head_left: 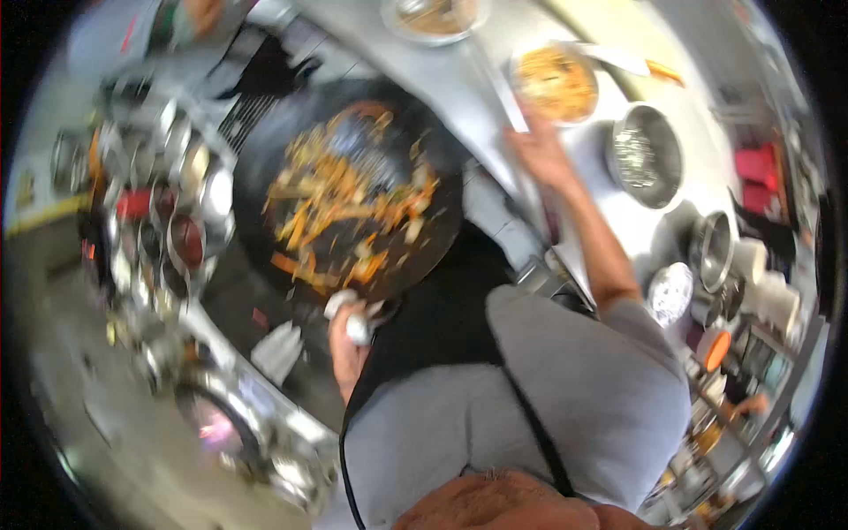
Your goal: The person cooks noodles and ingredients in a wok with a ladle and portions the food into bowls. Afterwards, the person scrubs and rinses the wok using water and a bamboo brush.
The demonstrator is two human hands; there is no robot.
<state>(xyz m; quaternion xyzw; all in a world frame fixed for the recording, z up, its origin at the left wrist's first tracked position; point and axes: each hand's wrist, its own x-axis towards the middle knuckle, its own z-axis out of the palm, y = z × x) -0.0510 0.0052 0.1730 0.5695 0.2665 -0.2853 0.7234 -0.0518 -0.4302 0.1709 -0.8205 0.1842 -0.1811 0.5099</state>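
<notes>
At far left, small containers [187, 243] are standing clustered beside the wok [252, 190], presumably for quick reach. The wok is holding chopped food [331, 203]. At its near rim, the left grip [347, 343] is pinching a white cloth [341, 302], likely shielding skin from heat. Blurred, the right grip [541, 152] is apparently clasping a long handle [499, 88] over the tabletop [609, 234], where a metal bowl [671, 159] is sitting nearby.

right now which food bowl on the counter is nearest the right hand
The bowl of orange strands, just beside the right hand; the bowl of greenish bits and the bowl at the top edge lie farther off.
</notes>
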